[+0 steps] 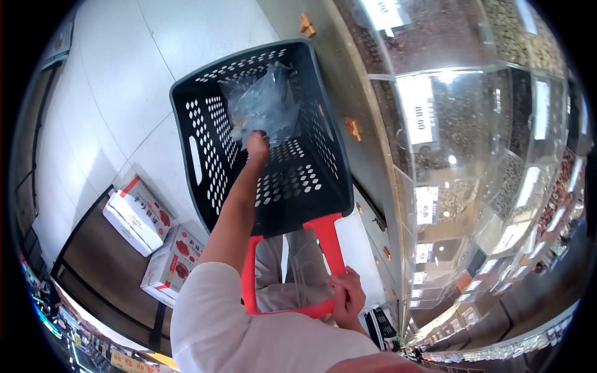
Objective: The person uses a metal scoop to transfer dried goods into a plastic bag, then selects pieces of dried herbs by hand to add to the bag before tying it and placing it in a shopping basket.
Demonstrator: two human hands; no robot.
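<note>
My left hand (258, 144) reaches down into a black shopping basket (273, 214) with perforated walls. Its fingers are closed on the lower edge of a clear plastic bag (264, 105), which lies crumpled at the far end inside; the bag's contents are hard to make out. Beside the right bar of the red handle frame (326, 242), my right hand (347, 295) has its fingers curled together. Something thin and see-through seems to hang by those fingers, too faint to name.
Clear bulk-food bins (429, 143) with price labels line the right side. At the lower left, white and red cartons (140, 214) stand by a brown shelf (106, 261). Orange-brown pieces (353, 128) mark the ledge below the bins. Pale floor tiles (118, 81) lie left of the basket.
</note>
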